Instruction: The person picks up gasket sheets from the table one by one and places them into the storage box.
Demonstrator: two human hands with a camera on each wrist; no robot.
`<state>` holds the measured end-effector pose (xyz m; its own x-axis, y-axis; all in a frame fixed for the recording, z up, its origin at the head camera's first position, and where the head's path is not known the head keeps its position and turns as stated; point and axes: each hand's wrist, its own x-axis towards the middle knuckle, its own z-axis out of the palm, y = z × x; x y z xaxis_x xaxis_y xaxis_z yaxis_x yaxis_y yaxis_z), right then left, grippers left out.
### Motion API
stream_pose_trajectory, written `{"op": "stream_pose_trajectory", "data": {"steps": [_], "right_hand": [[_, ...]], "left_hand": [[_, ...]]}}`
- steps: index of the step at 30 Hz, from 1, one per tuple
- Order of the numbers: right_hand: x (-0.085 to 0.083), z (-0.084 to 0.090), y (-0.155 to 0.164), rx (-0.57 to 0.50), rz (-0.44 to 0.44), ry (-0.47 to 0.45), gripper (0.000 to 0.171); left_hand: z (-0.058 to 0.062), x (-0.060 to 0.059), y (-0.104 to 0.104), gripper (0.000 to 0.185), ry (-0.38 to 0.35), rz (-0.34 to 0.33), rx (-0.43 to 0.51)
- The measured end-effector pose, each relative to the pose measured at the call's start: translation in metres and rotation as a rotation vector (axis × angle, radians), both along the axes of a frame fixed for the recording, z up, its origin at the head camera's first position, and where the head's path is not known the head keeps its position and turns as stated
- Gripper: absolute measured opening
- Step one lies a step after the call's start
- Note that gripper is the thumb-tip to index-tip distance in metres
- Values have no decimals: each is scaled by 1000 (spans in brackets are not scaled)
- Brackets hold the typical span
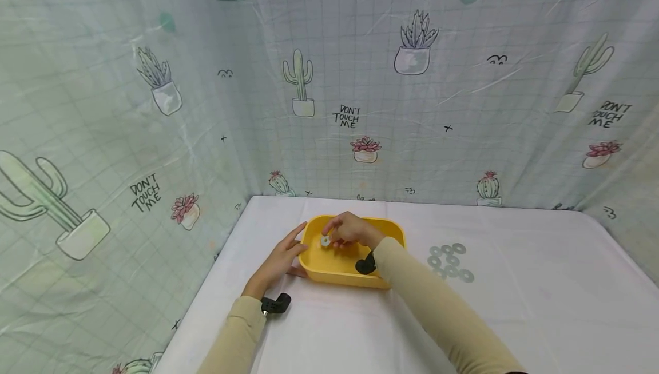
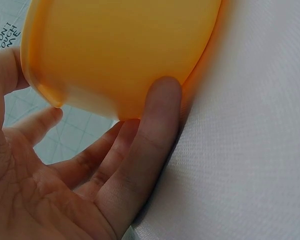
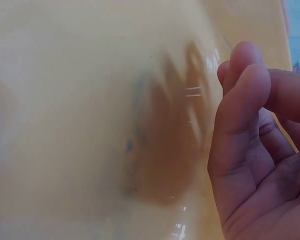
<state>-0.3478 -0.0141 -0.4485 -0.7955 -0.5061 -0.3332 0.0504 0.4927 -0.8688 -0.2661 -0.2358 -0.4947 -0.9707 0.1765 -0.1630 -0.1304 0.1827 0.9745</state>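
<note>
A yellow rectangular plastic basin (image 1: 355, 279) with rounded corners rests on the white table. At its left end, my left hand (image 1: 278, 261) grips the rim, with the thumb over the edge and other fingers against the outer wall (image 2: 125, 45). My right hand (image 1: 352, 230) is inside the basin, over its floor. Its thumb and index finger pinch a small pale ring (image 1: 325, 241) with a hole in the middle. From the right wrist, the bent right hand (image 3: 262, 145) shows fingertips together, and the ring is hidden there.
Several flat, pale green rings (image 1: 452, 261) lie in a loose cluster on the white table (image 1: 540, 282), right of the basin. A cactus-printed cloth (image 1: 360, 76) hangs behind and to the left. Each wrist wears a black camera, such as the left one (image 1: 278, 303).
</note>
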Motion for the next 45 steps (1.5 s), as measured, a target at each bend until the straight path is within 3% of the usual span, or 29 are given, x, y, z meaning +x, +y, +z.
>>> {"op": "stream_pose_trajectory", "data": {"steps": [8,20,27,38,45], "right_hand": [[3,-4,-8,123,24,155,18],[6,-5,-12,157,38,201,15],[4,-3,-8,168,108,224,19],[7,35,32,45,222,199,28],[9,61,83,-64,155,234,34]], "left_hand": [[1,0,1,64,11,-8,-10],[0,-1,4,64,6,-12,-4],[-2,0,5,64,-2,-14,-1],[-3,-2,7,63,-2,10,-17],[-1,0,4,62,6,23,-22]]}}
